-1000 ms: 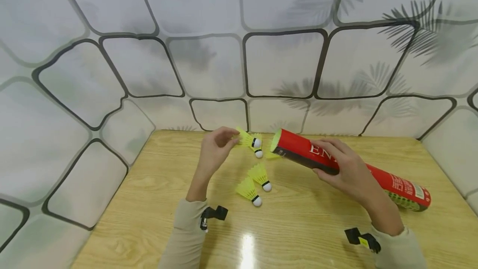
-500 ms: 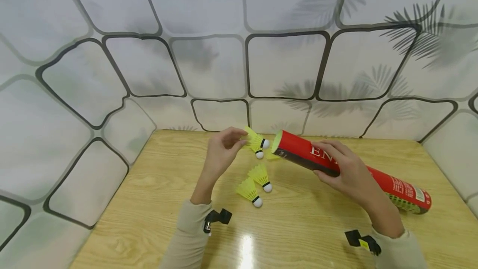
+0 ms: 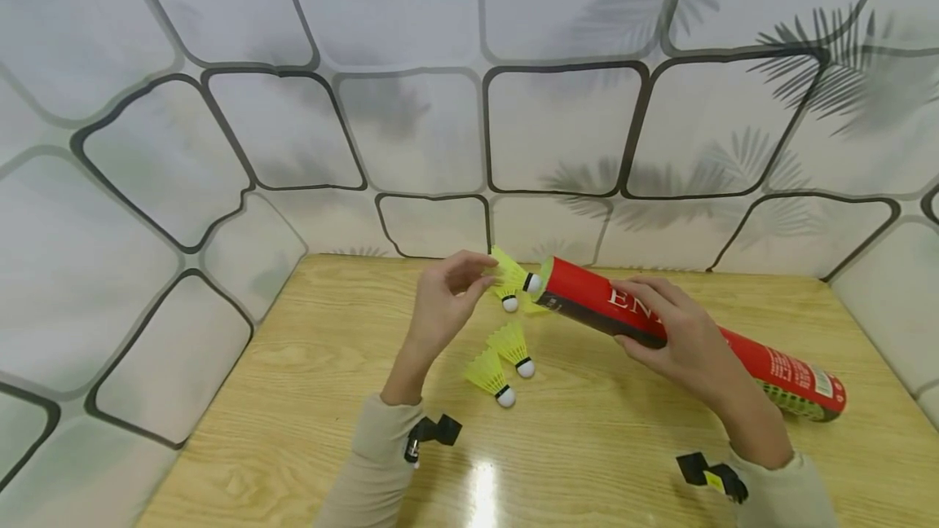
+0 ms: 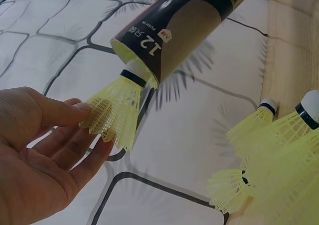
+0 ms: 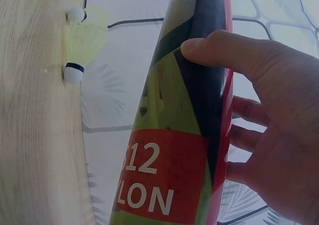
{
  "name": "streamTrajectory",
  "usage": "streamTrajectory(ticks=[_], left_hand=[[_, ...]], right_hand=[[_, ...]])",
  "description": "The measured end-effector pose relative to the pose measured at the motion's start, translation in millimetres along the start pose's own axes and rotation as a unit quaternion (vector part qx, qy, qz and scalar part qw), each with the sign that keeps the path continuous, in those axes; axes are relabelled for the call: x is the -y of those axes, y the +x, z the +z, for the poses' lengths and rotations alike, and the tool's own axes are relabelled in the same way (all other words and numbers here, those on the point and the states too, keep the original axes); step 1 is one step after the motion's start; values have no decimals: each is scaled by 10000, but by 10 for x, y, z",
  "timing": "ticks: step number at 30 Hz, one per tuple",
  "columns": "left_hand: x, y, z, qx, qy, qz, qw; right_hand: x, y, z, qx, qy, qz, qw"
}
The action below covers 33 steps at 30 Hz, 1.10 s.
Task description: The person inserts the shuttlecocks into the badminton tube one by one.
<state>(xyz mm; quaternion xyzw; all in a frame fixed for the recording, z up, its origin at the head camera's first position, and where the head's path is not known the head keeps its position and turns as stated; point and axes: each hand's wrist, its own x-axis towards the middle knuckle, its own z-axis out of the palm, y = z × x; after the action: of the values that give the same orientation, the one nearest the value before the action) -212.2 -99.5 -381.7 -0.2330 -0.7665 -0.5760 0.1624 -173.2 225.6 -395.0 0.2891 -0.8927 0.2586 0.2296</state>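
Observation:
My left hand (image 3: 449,304) pinches the skirt of a yellow shuttlecock (image 4: 115,104) between thumb and fingers. Its white cork, ringed in black, sits right at the open mouth of a red and black shuttlecock tube (image 3: 587,296). Around the tube's middle, my right hand (image 3: 682,336) grips with the thumb on the near side and the fingers over the far side. The tube lies slanted, its mouth raised toward the left hand and its other end low at the right. Printed lettering and a clear strip show on the tube in the right wrist view.
On the wooden table (image 3: 308,430) two shuttlecocks lie close together, a front one (image 3: 490,377) and one behind it (image 3: 512,347). Another shuttlecock (image 3: 508,298) lies under the held one, and a further yellow skirt (image 3: 534,308) shows below the tube mouth. A patterned wall (image 3: 418,137) stands behind.
My left hand has moved right with the shuttlecock, bringing its cork from short of the tube to the tube's mouth. The right hand and the tube have stayed almost still.

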Motion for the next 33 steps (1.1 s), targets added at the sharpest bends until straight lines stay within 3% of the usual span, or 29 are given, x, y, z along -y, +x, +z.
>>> streamTrajectory(ticks=[21, 33], left_hand=[[-14, -41, 199, 271, -167, 346, 9989], [24, -47, 329, 329, -309, 326, 9984]], right_hand=[[33, 9, 19, 56, 73, -23, 10000], [40, -2, 32, 102, 51, -20, 9999]])
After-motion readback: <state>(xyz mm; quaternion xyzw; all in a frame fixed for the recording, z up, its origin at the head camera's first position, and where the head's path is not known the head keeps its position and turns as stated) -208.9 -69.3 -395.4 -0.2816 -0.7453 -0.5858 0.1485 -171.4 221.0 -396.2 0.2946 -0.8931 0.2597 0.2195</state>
